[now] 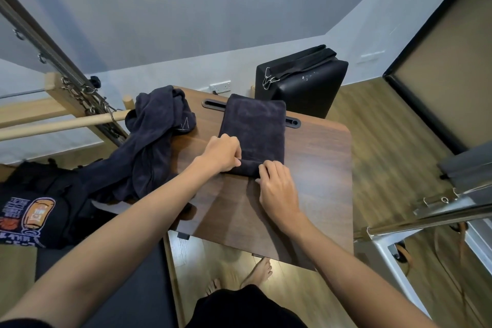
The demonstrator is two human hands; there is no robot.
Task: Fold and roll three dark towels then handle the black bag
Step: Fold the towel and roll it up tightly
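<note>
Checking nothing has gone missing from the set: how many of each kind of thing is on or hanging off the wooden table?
Folded dark towel being rolled, gripped by the left hand and right hand: 1
Crumpled dark towels heap, separate pieces cannot be told apart: 1
Total on the table: 2

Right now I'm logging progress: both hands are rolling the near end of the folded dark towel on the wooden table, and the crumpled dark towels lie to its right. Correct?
Not quite. The head view shows the left hand and right hand rolling the near end of the folded dark towel on the wooden table, but the crumpled dark towels lie to its left, not its right.
</note>
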